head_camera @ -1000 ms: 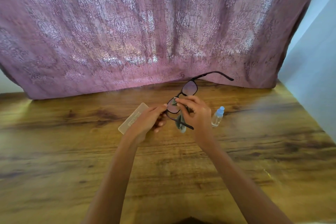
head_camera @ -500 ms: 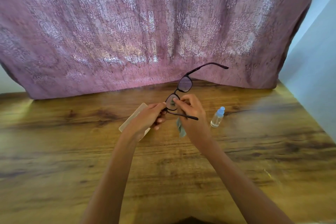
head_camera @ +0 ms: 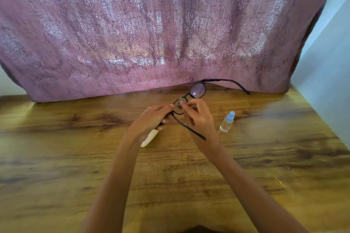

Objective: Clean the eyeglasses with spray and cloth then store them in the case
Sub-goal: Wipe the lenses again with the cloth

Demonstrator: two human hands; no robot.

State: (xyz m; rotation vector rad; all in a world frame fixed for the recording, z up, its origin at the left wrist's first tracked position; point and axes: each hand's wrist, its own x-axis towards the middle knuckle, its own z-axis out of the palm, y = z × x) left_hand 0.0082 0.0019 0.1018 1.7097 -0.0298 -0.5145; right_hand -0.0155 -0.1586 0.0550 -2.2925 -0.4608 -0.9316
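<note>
- Eyeglasses (head_camera: 198,92) are held above the wooden surface (head_camera: 56,157), temples unfolded.
- Left hand (head_camera: 151,119) pinches the frame's corner.
- Right hand (head_camera: 198,117) presses a cloth (head_camera: 179,107) to the near lens.
- Spray bottle (head_camera: 226,122) stands just right; the pale case (head_camera: 149,138) lies under the left hand.
</note>
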